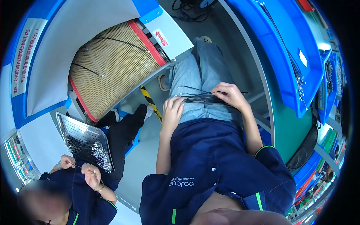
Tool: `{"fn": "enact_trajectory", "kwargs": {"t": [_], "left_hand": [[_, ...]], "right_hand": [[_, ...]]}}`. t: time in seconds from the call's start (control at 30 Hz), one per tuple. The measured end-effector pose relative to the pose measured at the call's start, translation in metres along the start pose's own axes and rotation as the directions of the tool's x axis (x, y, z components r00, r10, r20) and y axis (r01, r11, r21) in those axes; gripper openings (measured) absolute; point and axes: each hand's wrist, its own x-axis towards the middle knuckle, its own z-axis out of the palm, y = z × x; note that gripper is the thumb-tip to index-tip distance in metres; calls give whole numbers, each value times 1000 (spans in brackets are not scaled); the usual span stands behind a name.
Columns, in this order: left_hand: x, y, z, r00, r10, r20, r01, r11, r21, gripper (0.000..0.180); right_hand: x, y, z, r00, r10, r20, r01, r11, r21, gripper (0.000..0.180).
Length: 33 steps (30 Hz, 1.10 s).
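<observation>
A loose bundle of thin black cables (200, 99) lies across my lap, over light blue jeans (195, 114). My right hand (231, 95) is closed at the bundle's right part, with thumb and forefinger pinching a black cable (195, 89). That cable slants up to the left, apart from the others, and has a small metal end. At the left end of the bundle, my left hand (173, 110) has its fingers curled on the cable ends. Its fingertips partly hide what they grip.
A tan mesh conveyor belt (112, 63) with red edges carries a few black cables. At lower left a co-worker's hands (90, 174) hold a cable beside a perforated metal tray (84, 127) of cables. Blue bins (296, 41) with cables stand at right, by a green surface (283, 127).
</observation>
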Motion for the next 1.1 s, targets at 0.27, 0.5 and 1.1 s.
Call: {"fn": "enact_trajectory", "kwargs": {"t": [0.27, 0.5, 1.1], "left_hand": [[-5, -1, -3, 987, -51, 154, 66, 994, -89, 18], [6, -5, -13, 989, 60, 132, -67, 997, 47, 18], [-2, -27, -65, 931, -306, 197, 288, 951, 115, 24]], "right_hand": [[1, -5, -1, 1000, 0, 15, 0, 999, 45, 14], [6, -23, -5, 997, -22, 80, 14, 995, 97, 16], [13, -3, -39, 996, -4, 94, 27, 971, -239, 21]]}}
